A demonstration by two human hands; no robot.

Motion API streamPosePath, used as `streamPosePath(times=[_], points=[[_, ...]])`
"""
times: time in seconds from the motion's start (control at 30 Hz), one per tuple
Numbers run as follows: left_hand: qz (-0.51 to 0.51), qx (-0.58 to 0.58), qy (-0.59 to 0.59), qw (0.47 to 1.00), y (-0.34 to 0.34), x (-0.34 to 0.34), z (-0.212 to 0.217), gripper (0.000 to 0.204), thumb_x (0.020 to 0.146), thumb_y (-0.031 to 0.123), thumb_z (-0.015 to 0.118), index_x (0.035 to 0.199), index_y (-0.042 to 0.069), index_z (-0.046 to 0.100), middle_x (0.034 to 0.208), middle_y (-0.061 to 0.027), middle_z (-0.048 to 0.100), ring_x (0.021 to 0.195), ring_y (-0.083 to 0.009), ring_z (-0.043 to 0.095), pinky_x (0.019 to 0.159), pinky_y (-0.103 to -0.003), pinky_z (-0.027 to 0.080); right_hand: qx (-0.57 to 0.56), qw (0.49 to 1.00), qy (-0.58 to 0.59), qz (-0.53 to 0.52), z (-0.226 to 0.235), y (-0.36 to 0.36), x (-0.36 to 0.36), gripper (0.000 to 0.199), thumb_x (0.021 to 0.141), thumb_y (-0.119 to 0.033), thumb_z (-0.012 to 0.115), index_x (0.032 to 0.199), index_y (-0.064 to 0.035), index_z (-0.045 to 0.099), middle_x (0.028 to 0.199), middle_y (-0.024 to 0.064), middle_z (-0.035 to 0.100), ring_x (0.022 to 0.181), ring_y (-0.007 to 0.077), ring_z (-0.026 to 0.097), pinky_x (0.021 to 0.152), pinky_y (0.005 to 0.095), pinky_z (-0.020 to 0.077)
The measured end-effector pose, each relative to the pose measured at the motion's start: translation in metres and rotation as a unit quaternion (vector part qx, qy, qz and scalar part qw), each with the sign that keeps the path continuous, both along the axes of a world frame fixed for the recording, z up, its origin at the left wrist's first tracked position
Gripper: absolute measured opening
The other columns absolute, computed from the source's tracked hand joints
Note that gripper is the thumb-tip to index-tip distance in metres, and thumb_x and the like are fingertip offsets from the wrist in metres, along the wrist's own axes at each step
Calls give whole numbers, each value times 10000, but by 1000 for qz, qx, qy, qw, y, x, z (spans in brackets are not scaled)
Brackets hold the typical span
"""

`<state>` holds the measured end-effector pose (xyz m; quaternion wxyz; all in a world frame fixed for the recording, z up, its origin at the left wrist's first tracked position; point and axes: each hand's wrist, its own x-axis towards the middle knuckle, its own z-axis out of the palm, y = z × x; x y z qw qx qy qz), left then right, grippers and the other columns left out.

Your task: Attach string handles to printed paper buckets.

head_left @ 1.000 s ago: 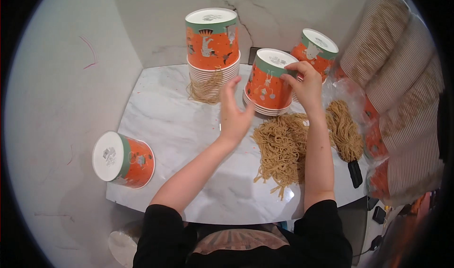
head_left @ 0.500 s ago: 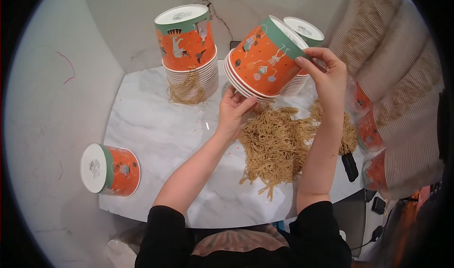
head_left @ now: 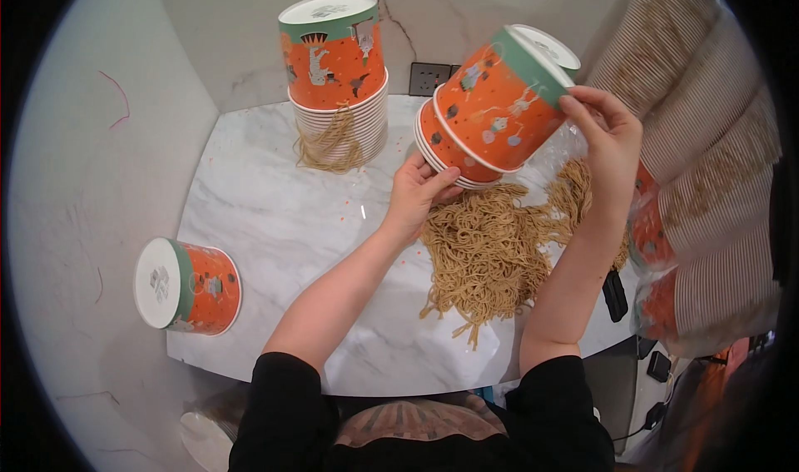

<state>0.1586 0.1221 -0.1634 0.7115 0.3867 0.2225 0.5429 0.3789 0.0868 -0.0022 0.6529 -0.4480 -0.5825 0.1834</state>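
Note:
Tilted over the far side of the table is an orange paper bucket (head_left: 499, 106) with a green band and printed figures. My right hand (head_left: 609, 126) pinches it by the green base end at the upper right. It is slid partway off several nested paper buckets (head_left: 443, 143), whose white rims show below. Fingers of my left hand (head_left: 419, 196) are closed around those lower rims. Just below the hands lies a heap of tan cords (head_left: 483, 260), loosely tangled. Behind the held buckets, the white base of another bucket stack (head_left: 556, 46) partly shows.
A tall upside-down bucket stack (head_left: 333, 72) stands far left, with tan cords (head_left: 333, 143) against it. One bucket (head_left: 215, 290) lies on its side near the left edge. Wrapped bucket stacks (head_left: 707, 189) line the right. A black object (head_left: 615, 295) lies by the cords.
My right hand has moved up and right, drawing the outer bucket partly off the nested ones. A wider orange strip now shows between their rims. My left hand keeps its hold.

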Motion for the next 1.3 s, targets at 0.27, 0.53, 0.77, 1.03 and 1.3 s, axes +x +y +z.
streamPosePath(times=[0.27, 0.53, 0.77, 1.03, 1.3], points=[[-7, -47, 16, 999, 13, -3, -7, 394, 961, 53, 682, 1326, 65, 535, 1236, -41, 682, 1078, -128, 677, 871, -268, 603, 212, 956, 158, -124, 19, -30, 44, 177, 931, -89, 752, 1078, 5, 721, 1036, 104, 736, 997, 184, 713, 906, 315, 598], [25, -93, -5, 995, 29, -12, -22, 331, 1008, 97, 631, 1324, 60, 541, 1248, -54, 671, 1073, -135, 668, 886, -290, 599, 145, 981, 127, 9, 20, -45, 27, 238, 980, -131, 697, 1180, -2, 699, 1090, 108, 732, 1008, 186, 713, 937, 361, 589], [80, -19, 271, 959, 30, -19, -5, 311, 1008, 218, 654, 1206, -15, 599, 1019, -89, 685, 851, -157, 699, 736, -266, 625, -6, 997, -12, 76, 26, -51, -8, 177, 973, -125, 712, 1084, 12, 693, 967, 29, 715, 901, 70, 654, 831, 213, 510], [153, -70, 192, 967, -26, -57, 36, 348, 1071, 285, 510, 1231, -18, 570, 1054, -114, 664, 957, -209, 705, 833, -327, 602, -115, 987, -57, 99, 26, -57, -18, 148, 931, -108, 750, 975, 9, 670, 871, 21, 712, 814, 66, 671, 749, 220, 516], [66, 164, 51, 983, -111, -113, 43, 483, 1033, 260, 575, 1391, -34, 437, 1351, -151, 591, 1208, -210, 627, 964, -366, 568, -147, 963, -167, 154, -9, -33, -76, 183, 863, -90, 792, 878, 36, 661, 833, 56, 699, 799, 134, 706, 687, 277, 561]])
